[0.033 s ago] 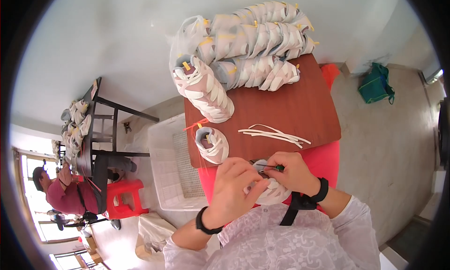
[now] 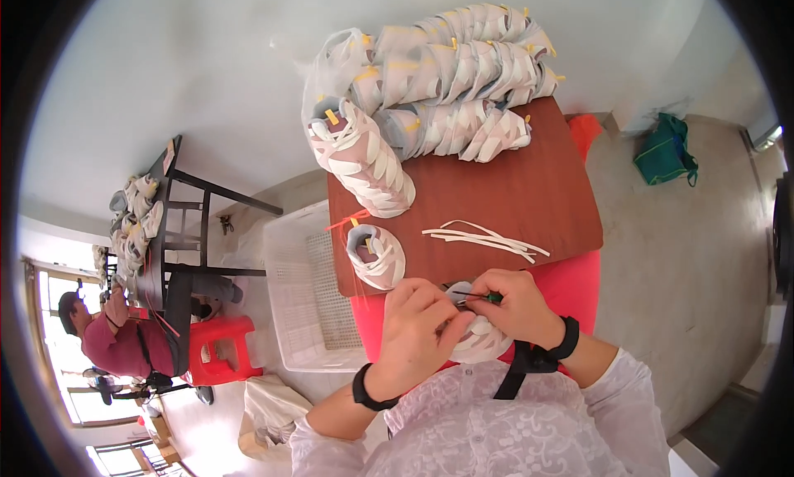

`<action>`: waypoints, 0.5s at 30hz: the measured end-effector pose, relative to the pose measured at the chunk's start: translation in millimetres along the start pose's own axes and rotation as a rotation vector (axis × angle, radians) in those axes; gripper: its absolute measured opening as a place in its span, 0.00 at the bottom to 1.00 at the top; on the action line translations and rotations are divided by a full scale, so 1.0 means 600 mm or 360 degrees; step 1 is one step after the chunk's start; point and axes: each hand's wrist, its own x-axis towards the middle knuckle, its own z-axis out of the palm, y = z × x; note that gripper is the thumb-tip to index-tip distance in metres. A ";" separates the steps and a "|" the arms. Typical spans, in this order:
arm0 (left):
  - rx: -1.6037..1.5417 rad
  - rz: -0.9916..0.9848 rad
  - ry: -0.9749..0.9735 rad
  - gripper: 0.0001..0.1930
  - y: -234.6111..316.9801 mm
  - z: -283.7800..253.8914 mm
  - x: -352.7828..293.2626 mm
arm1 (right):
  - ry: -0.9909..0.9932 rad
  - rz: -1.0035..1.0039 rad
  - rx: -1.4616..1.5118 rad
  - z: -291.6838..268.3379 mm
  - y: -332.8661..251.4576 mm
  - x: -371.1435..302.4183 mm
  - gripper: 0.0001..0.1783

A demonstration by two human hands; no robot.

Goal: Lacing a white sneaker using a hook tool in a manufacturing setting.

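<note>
Close to my body, a pale pink and white shoe upper [image 2: 482,342] lies under both hands. My right hand [image 2: 521,307] is closed on a thin dark-shafted hand tool with a green handle [image 2: 495,297], its shaft pointing left over the upper's grey-lined opening. My left hand [image 2: 411,332] is pinched at the left side of that opening, by the tool's tip; what its fingertips grip is hidden. Ahead on the brown table, a laced shoe upper [image 2: 382,268] with a yellow tab stands at the left. Several flat white laces [image 2: 486,242] lie loose to its right.
Rows of nested shoe uppers [image 2: 463,71], partly under clear plastic, fill the back of the table [image 2: 504,191]. A white plastic crate [image 2: 289,311] stands left. Beyond it, a co-worker [image 2: 128,340] sits by a dark table near a red stool [image 2: 219,349]. A green bag [image 2: 664,152] lies right.
</note>
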 end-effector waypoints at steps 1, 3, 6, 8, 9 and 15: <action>0.0009 0.0002 0.0005 0.08 -0.006 0.008 -0.008 | 0.0049 -0.0052 0.0019 0.001 -0.002 0.000 0.05; 0.0058 -0.0147 0.0007 0.09 -0.009 0.015 -0.020 | -0.0039 0.0160 0.0137 -0.007 -0.009 0.004 0.05; 0.0007 -0.0264 0.0135 0.10 -0.011 0.035 -0.025 | -0.0106 0.0369 0.0495 -0.008 0.007 0.005 0.05; 0.0065 -0.0174 0.0197 0.12 -0.016 0.043 -0.021 | -0.0088 0.0368 0.0747 -0.012 0.009 0.005 0.06; 0.0127 -0.0086 0.0259 0.13 -0.018 0.044 -0.019 | -0.0142 0.0562 0.0885 -0.019 0.002 0.005 0.06; 0.0242 0.0164 0.0398 0.14 -0.026 0.042 -0.006 | -0.0268 0.0820 0.1164 -0.031 -0.003 0.010 0.06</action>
